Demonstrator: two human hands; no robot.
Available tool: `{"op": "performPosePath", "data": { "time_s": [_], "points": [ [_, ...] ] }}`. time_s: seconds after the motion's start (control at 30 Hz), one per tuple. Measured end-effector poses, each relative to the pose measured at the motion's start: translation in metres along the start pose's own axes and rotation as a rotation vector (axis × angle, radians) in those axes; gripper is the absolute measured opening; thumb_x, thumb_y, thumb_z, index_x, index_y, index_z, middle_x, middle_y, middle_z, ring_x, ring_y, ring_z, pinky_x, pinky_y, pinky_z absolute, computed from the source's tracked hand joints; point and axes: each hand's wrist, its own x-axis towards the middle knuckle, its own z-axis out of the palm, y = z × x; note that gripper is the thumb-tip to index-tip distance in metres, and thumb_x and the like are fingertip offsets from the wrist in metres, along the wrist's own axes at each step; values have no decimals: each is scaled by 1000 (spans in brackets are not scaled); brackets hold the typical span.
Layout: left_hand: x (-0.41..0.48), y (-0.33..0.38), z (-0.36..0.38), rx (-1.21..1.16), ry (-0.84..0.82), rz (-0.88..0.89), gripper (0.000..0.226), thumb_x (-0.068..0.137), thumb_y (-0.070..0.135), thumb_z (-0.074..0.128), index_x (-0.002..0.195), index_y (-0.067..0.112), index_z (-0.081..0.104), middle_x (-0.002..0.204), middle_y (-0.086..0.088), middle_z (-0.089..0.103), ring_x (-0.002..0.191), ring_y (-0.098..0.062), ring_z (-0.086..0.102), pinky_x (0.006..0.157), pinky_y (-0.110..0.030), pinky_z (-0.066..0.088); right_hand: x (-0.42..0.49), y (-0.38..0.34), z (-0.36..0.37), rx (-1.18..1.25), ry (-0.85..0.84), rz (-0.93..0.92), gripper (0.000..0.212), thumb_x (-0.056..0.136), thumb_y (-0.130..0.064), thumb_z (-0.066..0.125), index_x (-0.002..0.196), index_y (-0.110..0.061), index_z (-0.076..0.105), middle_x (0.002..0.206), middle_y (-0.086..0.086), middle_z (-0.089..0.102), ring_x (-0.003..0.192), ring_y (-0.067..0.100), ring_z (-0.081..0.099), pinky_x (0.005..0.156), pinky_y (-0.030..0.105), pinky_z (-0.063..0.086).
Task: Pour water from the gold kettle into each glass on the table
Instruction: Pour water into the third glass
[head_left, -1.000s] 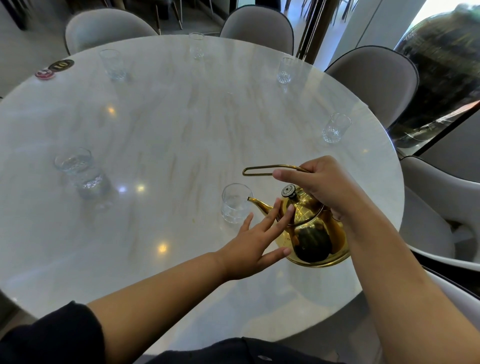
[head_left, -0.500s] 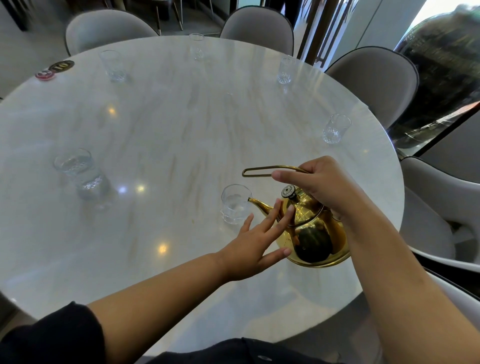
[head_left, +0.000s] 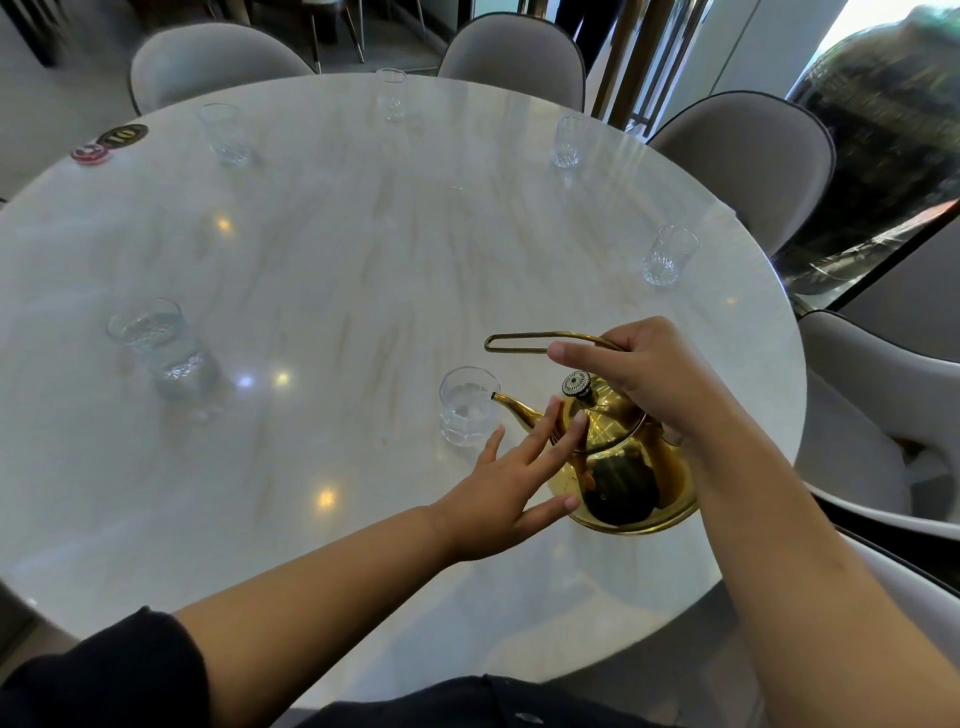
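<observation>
The right hand (head_left: 639, 379) gripped the wire handle of the gold kettle (head_left: 623, 467), its spout tipped to the nearest glass (head_left: 467, 405) on the tabletop (head_left: 363, 234). The left hand (head_left: 514, 483), fingers straight and spread, braced the kettle's side, presumably steadying the pour.

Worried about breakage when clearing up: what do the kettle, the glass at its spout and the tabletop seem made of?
Kettle: probably polished gold-toned metal, mirror reflections. Glass: clear faceted glass, see-through. Tabletop: glossy veined marble or lookalike, lamps reflected.
</observation>
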Motion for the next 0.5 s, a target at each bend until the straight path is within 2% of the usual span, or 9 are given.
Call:
{"op": "performPosePath", "data": {
  "time_s": [0.1,0.2,0.33,0.5],
  "points": [
    [-1,1,1,7,-1,-5,67,97,49,31,138,45,-22,150,10,-33,143,-13,17,108,-31,-19,-3,3,-1,38,25,-7,55,72,-48,76,45,-18,38,39,-9,29,37,10,27,45,24,28],
    [0,4,1,9,1,-13,66,97,49,30,138,45,-21,150,11,-32,143,-12,15,108,-30,-19,-7,8,-2,68,56,-12,53,73,-46,75,45,-17,40,36,-9,30,36,8,28,45,25,29],
    [2,4,4,20,17,-10,66,96,50,32,141,44,-16,152,11,-30,144,-9,6,112,-35,-14,-13,18,-4,200,104,-8,52,73,-42,76,46,-17,39,39,-10,28,39,11,25,47,27,27],
    [3,7,10,35,43,-15,64,95,53,32,143,46,-10,154,12,-25,138,0,-4,114,-38,-12,-24,35,-6,363,157,-5,52,75,-34,77,46,-17,37,39,-10,27,38,10,23,46,24,26]
  ]
}}
